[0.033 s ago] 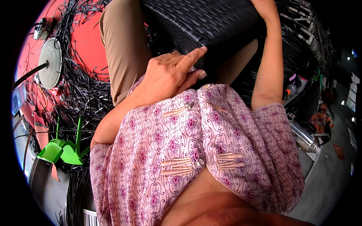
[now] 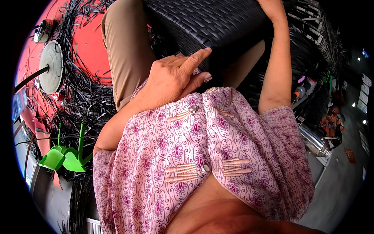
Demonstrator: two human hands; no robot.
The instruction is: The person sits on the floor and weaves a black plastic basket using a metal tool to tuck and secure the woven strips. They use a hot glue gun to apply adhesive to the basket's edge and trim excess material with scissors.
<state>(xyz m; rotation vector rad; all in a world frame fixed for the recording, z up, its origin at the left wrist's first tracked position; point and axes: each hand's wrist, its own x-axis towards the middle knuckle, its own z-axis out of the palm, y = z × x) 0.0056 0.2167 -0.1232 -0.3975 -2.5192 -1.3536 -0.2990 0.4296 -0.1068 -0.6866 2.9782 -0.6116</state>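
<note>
A box-shaped piece woven from flat black strips (image 2: 210, 23) rests at my lap, its near corner pointing toward me. My left hand (image 2: 169, 76) lies beside that corner, index finger stretched to the corner's edge and thumb held apart. Its other fingers are partly hidden beneath the hand. Along the far right side of the woven piece reaches my right hand (image 2: 272, 9); the top of the picture cuts off its fingers, so their grip does not show.
Loose black strips (image 2: 89, 97) are heaped on the red floor (image 2: 91, 46) at left. A round grey disc on a rod (image 2: 50, 66) and green scoops (image 2: 68, 158) stand there. At right are more black strips (image 2: 307, 50) and a shiny metal flask (image 2: 313, 136).
</note>
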